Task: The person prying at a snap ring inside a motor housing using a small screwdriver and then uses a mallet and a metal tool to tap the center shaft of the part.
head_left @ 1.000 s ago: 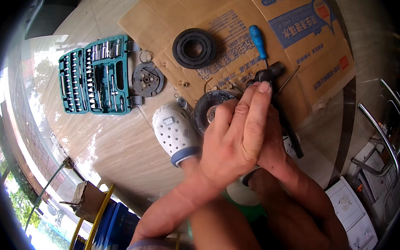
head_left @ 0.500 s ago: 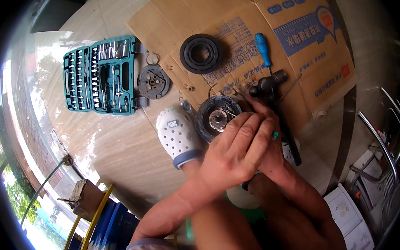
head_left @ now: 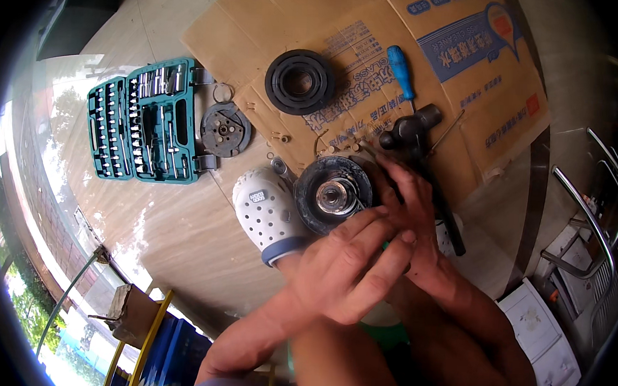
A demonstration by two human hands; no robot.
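Observation:
A round dark machine part (head_left: 310, 206) with a metal hub and shaft at its centre stands on the floor by my shoe. My right hand (head_left: 420, 206) lies along its right side, fingers bent round the rim. My left hand (head_left: 351, 261) is closed just below, its fingertips near my right hand. A bit of green shows between its fingers, and a thin metal piece runs by the hub; what it holds is mostly hidden. A hammer (head_left: 412, 127) with a dark handle lies just right of the part, and a blue-handled screwdriver (head_left: 400, 72) beyond it.
Flattened cardboard (head_left: 240, 32) covers the floor ahead, bearing a black grooved ring (head_left: 300, 82) and small loose pieces. An open teal socket set (head_left: 145, 118) lies left, beside a grey metal disc (head_left: 226, 131). My white clog (head_left: 270, 208) is close by. Metal chair legs (head_left: 587, 214) stand right.
My left hand has drawn down and left, away from the hub, which now shows more fully. My right hand's fingers have spread along the part's side. The view has shifted slightly.

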